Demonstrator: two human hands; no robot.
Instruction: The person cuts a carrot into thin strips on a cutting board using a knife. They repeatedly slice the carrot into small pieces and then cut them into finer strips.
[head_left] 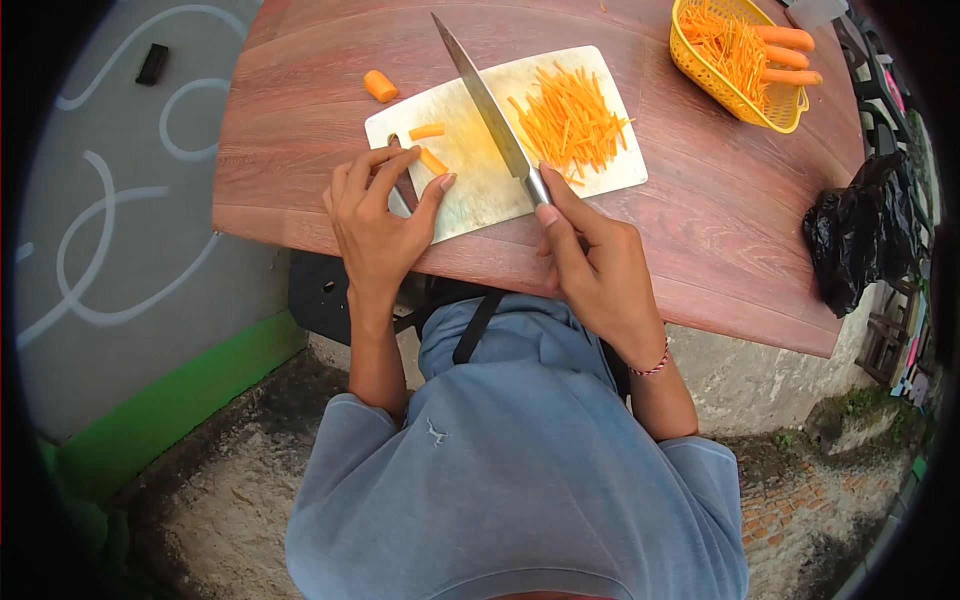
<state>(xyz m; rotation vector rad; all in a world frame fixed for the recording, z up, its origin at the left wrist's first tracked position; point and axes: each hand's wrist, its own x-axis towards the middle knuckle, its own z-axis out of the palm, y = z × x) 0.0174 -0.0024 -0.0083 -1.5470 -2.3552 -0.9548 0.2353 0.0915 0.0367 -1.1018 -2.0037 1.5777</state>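
Note:
My right hand (597, 255) is wrapped around the handle of a kitchen knife (487, 100). Its blade points up and to the left over the white cutting board (480, 205). At the board's left end, my left hand (378, 215) holds a small carrot piece (432, 162) between thumb and fingertips. Another carrot piece (427, 131) lies just above those fingers. To the right of the blade is a heap of carrot strips (575, 118). A short carrot chunk (380, 86) sits on the table beyond the board.
A yellow plastic basket (705, 78) at the upper right of the wooden table (690, 240) holds shredded carrot and several whole carrots (785, 58). A black plastic bag (862, 230) hangs at the table's right edge. A dark small object (152, 64) is at the upper left.

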